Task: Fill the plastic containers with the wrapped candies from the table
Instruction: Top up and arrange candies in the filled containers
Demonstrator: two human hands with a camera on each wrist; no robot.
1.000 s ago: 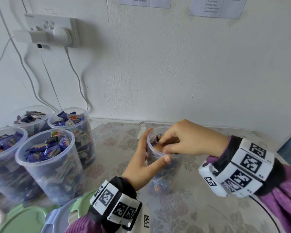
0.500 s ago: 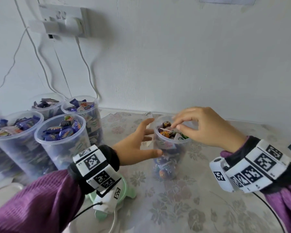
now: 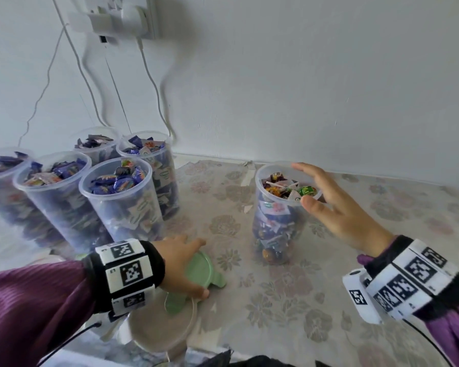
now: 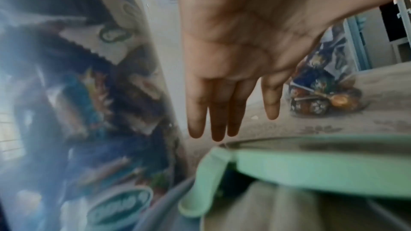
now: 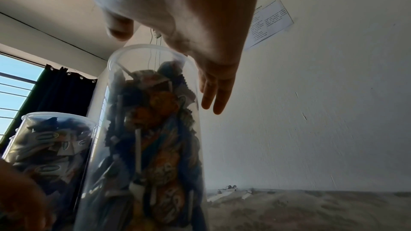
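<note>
My right hand (image 3: 342,210) is spread wide, fingers straight, holding nothing; it hovers at the 3 o'clock side of the container (image 3: 276,221), thumb near the rim and fingertips past its far edge. From the right wrist view the fingers (image 5: 213,97) hang beside the clear wall without closing on it, and I cannot tell whether they touch it. That container stands upright on the table (image 3: 329,300) at about 1 o'clock from me, packed almost to the rim with wrapped candies (image 3: 286,189).

My left hand (image 3: 182,263) lies low at 10 o'clock over a green lid (image 3: 206,268). In the head view the thumb and fingers seem to bracket the lid's edge; in the left wrist view the fingers (image 4: 213,111) are straight and released above it, so I cannot tell if it is gripped. The lid sits on a stack of other lids (image 3: 159,332) at the table's near edge.

At 10 to 11 o'clock five more full containers (image 3: 122,202) crowd together near the left hand. Behind them cables (image 3: 154,83) run down the wall (image 3: 302,75) from a socket (image 3: 117,17).
</note>
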